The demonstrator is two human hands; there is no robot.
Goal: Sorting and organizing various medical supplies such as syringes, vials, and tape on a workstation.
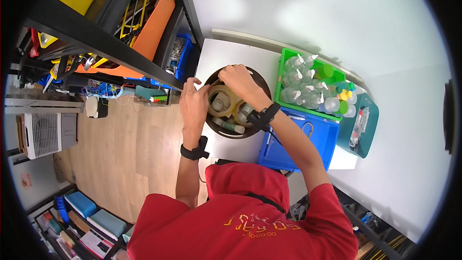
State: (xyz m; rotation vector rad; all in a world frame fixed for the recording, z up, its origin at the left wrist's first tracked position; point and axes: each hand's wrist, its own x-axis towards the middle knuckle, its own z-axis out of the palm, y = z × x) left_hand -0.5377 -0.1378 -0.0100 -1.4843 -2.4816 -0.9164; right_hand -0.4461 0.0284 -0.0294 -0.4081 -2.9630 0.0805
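A round brown basket (266,82) stands on the white tabletop, full of small goods. My left hand (194,103) is at its left rim, fingers apart, with nothing visible in it. Over the far part of the basket my right hand (239,79) is curled, its fingertips low near the left rim; what they pinch, if anything, is hidden. Between my hands lies a large roll of clear yellowish tape (231,98). A second tape roll (238,114) leans beside it, partly under my right wrist. A small bottle with a green band (231,126) lies near the front rim.
Right of the basket sit a green crate (278,90) of clear pump bottles, a blue tray (288,151) under my right forearm, and a teal bin (371,122). A black metal shelf post (108,43) and an orange bin (158,25) stand close on the left. A wall rises behind.
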